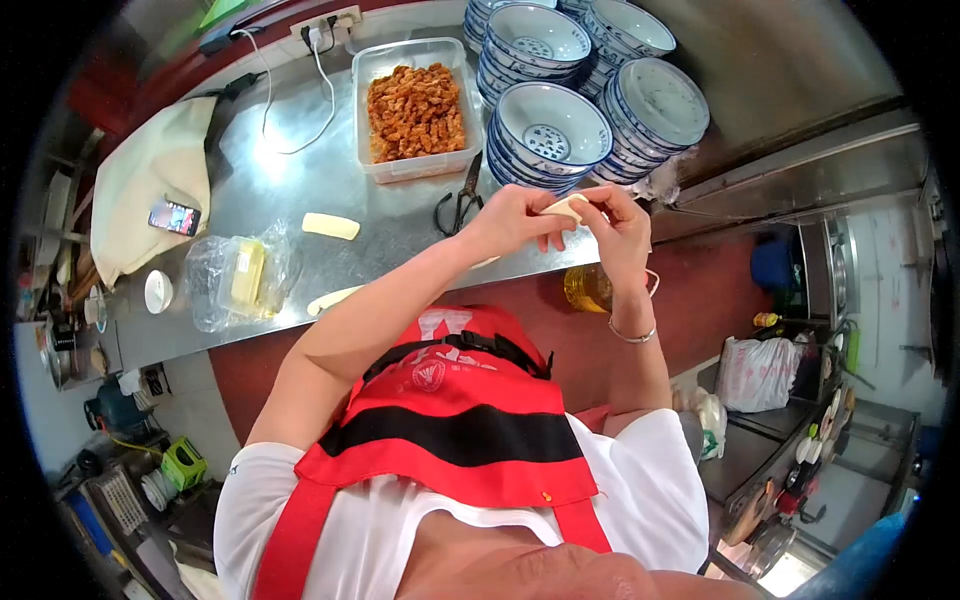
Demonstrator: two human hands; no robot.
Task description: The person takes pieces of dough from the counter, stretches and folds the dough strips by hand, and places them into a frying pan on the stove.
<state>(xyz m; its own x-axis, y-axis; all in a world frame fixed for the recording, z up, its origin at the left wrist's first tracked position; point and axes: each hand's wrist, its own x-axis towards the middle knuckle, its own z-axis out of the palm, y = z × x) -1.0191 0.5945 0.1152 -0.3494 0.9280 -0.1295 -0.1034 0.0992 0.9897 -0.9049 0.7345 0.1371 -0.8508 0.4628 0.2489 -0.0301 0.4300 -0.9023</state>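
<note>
My left hand (515, 222) and my right hand (618, 228) meet above the front edge of the metal counter. Fingers of both pinch a small, pale, dough-like piece (566, 208) between them. Behind my left wrist another pale piece shows only a sliver. A flat, pale yellow strip (331, 226) lies on the counter to the left, and a similar strip (333, 299) sits at the front edge, partly behind my left forearm. Farther left, a pale yellow block (246, 272) rests in a clear plastic bag (207, 290).
A clear tub (370, 168) of reddish-brown food pieces stands at the back, with black-handled scissors (460, 208) beside it. Stacked blue-and-white bowls (553, 130) rise behind my hands. A phone (174, 217) lies on cloth at left, near a small white cup (158, 291).
</note>
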